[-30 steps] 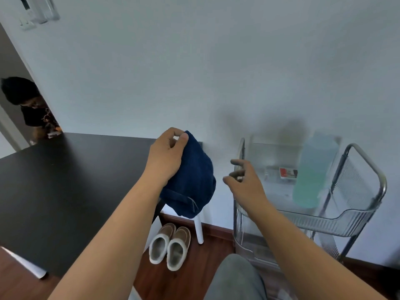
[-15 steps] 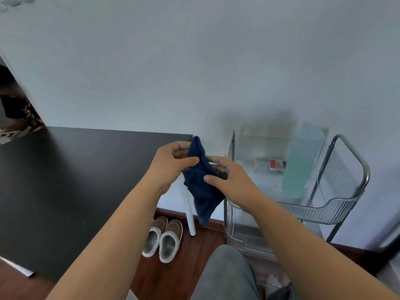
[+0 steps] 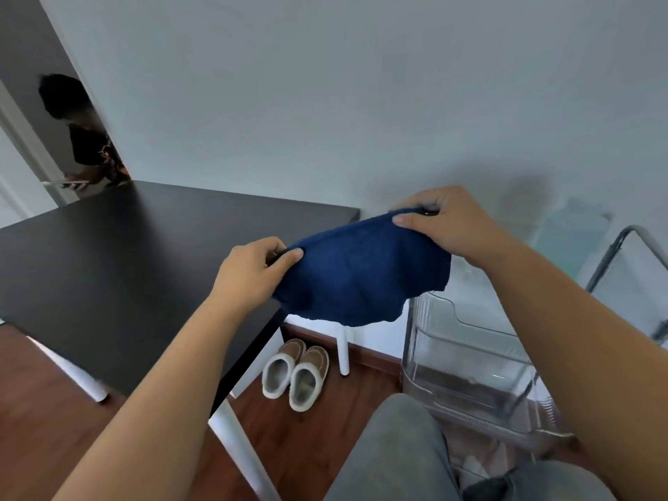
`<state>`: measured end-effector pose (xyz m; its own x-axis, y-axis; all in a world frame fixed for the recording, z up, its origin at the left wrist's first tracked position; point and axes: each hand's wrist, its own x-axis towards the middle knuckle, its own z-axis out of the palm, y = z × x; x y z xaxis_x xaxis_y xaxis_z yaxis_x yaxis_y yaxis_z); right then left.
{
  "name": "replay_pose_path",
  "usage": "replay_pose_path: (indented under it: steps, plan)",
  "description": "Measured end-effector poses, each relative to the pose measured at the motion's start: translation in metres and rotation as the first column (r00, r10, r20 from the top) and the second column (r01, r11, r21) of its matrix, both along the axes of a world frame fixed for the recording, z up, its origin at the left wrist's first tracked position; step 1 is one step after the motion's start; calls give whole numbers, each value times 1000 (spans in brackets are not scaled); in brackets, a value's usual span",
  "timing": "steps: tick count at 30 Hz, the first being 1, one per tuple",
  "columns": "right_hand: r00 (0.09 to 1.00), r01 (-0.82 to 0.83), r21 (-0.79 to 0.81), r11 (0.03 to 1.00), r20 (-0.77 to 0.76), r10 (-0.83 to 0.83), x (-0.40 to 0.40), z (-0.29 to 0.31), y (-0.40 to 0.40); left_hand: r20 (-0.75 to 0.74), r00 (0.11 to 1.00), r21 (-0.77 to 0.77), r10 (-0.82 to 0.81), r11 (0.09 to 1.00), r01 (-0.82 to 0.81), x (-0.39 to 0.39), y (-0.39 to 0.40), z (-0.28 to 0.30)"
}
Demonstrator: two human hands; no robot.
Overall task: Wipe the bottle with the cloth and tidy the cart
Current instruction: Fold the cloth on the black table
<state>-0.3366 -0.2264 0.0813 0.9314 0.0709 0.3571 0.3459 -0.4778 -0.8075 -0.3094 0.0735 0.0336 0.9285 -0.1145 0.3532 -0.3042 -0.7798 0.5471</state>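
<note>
Cloth (image 3: pixel 358 276) stretched flat between left hand (image 3: pixel 249 273) and right hand (image 3: pixel 448 226), fingers pinching opposite edges, likely readying wiping surface for bottle (image 3: pixel 574 233).

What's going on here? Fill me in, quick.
A seated person holds a dark blue cloth spread out between both hands: the left hand pinches one edge, the right hand grips the opposite edge. The cloth hangs in the air between the black table and the clear-tiered cart. A pale green bottle stands blurred on the cart behind the right arm, not yet touched. A pair of slippers lies on the wooden floor below.
</note>
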Motion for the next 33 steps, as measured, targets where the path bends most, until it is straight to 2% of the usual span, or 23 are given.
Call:
replay_pose_path:
  steps: [4, 7, 8, 10, 15, 20, 22, 24, 26, 27, 28, 30, 33]
  plan:
    - [999, -46, -33, 998, -23, 45, 12, 13, 6, -75, 997, -97, -30, 995, 23, -3, 23, 6]
    - [998, -59, -23, 998, -37, 58, 20, 16, 11, -236, 934, -310, -269, 931, 190, -10, 46, 24]
    - [997, -60, -18, 998, -42, 59, 22, 16, 13, -267, 907, -335, -325, 914, 229, -11, 55, 29]
    - [997, -63, -7, 998, -56, 62, 28, 15, 19, -283, 900, -296, -332, 923, 247, -13, 76, 36]
    - [992, -45, -6, 999, -119, 44, 55, 7, 48, -150, 971, -285, -187, 949, 138, -3, 118, 45]
    - [957, -69, 84, 994, -275, 90, 91, 3, 95, 29, 992, -283, 125, 953, -112, 25, 156, 46]
    - [964, -79, 140, 987, -243, 111, 103, 3, 115, 110, 968, -313, 224, 932, -180, 32, 168, 48]
    - [984, -83, 159, 984, -144, 106, 113, 0, 132, 192, 939, -379, 285, 904, -197, 31, 176, 51]
    - [992, -93, 161, 983, -66, 104, 119, -7, 143, 243, 931, -418, 273, 895, -153, 22, 185, 52]
    - [992, -104, 148, 983, -56, 114, 120, -14, 145, 242, 940, -386, 239, 913, -133, 15, 189, 49]
    - [990, -122, 119, 985, -62, 130, 121, -25, 146, 207, 958, -330, 198, 936, -123, 7, 194, 45]
    - [980, -172, 27, 985, -97, 174, 119, -50, 144, 41, 991, -237, 124, 965, -111, -12, 200, 29]
    - [952, -267, -132, 955, -190, 240, 110, -87, 144, -255, 964, -177, 77, 976, -125, -39, 200, -3]
